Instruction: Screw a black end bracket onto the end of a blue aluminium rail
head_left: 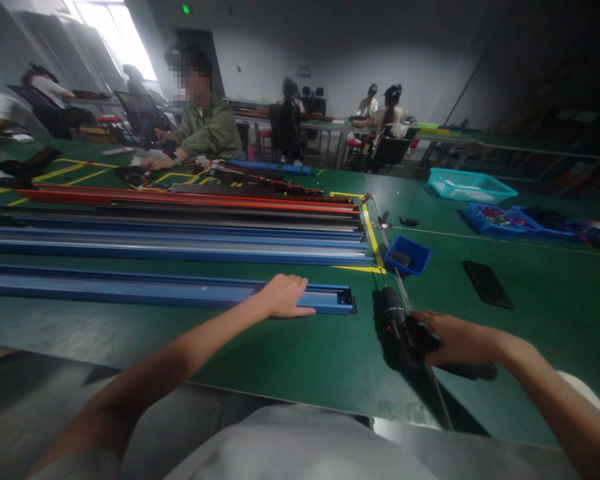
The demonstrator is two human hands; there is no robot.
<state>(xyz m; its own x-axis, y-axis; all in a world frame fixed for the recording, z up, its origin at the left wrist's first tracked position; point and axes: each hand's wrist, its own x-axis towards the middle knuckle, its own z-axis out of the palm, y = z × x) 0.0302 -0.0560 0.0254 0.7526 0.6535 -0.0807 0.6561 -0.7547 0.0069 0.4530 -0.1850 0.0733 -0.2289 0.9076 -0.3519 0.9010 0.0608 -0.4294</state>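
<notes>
Left hand (283,297) lies flat, unclenched, on the blue rail (170,291), close to its right end; rail's long axis runs left-right along the desk (290,353). Right hand (457,340) clenched around a black power tool (403,330), just right of that rail end, near the front edge.
</notes>
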